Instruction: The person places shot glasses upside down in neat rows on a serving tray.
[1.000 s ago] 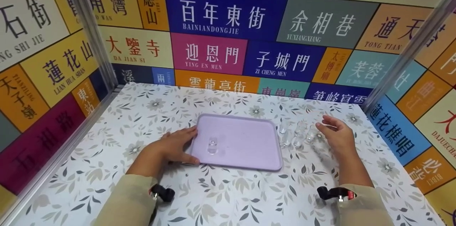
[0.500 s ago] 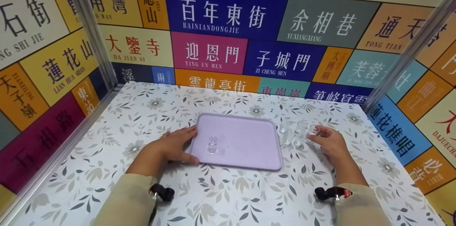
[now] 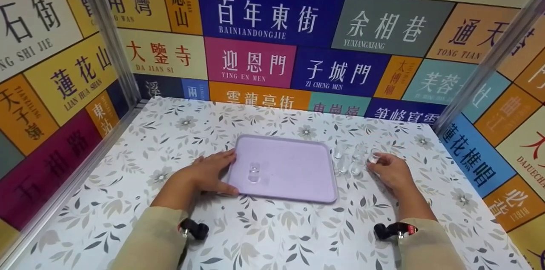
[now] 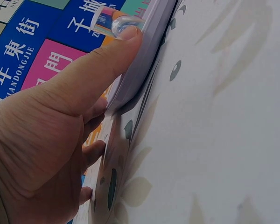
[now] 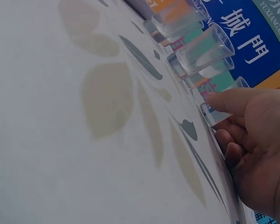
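A lilac tray (image 3: 294, 170) lies in the middle of the table. On its left part stands one small clear shot glass (image 3: 254, 173), seen also beyond the thumb in the left wrist view. My left hand (image 3: 207, 175) rests along the tray's left edge, fingers spread and thumb at the near corner. To the right of the tray stand several matching shot glasses (image 3: 357, 168) grouped closely. My right hand (image 3: 392, 172) pinches the rightmost shot glass (image 5: 212, 114) between thumb and fingers. In the right wrist view its base is close to the tabletop, and the fingers partly hide it.
The table (image 3: 272, 236) has a white cover printed with leaves and flowers. Panels (image 3: 268, 10) with coloured street-name signs enclose it at the back and both sides, joined by metal corner posts (image 3: 113, 40).
My right hand has come left and down from beside the glasses and taken hold of the rightmost shot glass. My left hand and the tray have stayed in place.
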A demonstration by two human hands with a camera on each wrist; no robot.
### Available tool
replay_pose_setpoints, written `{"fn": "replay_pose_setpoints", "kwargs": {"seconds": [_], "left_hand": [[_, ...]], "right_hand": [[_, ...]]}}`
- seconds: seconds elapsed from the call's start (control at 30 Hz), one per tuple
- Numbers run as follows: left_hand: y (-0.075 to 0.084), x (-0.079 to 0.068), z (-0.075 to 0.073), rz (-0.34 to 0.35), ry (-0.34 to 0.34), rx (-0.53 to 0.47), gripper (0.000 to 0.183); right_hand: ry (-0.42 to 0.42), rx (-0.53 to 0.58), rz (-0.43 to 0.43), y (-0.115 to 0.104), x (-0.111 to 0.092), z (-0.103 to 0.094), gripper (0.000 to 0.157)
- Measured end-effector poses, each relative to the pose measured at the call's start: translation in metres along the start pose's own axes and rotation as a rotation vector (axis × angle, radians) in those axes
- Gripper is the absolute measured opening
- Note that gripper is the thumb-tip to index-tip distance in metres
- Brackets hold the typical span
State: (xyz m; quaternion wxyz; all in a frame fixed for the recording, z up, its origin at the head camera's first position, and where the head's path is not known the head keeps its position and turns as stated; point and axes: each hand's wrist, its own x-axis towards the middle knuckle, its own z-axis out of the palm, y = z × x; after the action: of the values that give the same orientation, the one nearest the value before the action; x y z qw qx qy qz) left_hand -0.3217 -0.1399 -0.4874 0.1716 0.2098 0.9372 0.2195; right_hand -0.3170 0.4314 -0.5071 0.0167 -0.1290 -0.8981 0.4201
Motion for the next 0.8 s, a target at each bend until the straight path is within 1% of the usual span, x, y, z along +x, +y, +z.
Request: {"fn": "replay_pose_setpoints", "kwargs": {"seconds": [0.13,0.23,0.4,0.63,0.8], "left_hand": [[0.001,-0.001,0.0,0.016,0.003,0.01,0.124],[0.001,-0.002,-0.001,0.027,0.007,0.017,0.123],[0.002,-0.002,-0.001,0.016,0.004,0.007,0.123],[0.0,0.0,0.0,0.003,0.001,0.008,0.123],[0.0,0.0,0.0,0.004,0.006,0.009,0.123]], "right_hand": [[0.02,-0.011,-0.016,0.003,-0.001,0.0,0.064],[0.042,0.027,-0.007,0.003,-0.003,0.001,0.066],[0.1,0.1,0.016,-0.002,-0.004,0.001,0.067],[0.196,0.203,0.015,-0.017,-0.009,-0.001,0.062],[0.206,0.32,0.007,-0.033,-0.015,0.0,0.063]]}}
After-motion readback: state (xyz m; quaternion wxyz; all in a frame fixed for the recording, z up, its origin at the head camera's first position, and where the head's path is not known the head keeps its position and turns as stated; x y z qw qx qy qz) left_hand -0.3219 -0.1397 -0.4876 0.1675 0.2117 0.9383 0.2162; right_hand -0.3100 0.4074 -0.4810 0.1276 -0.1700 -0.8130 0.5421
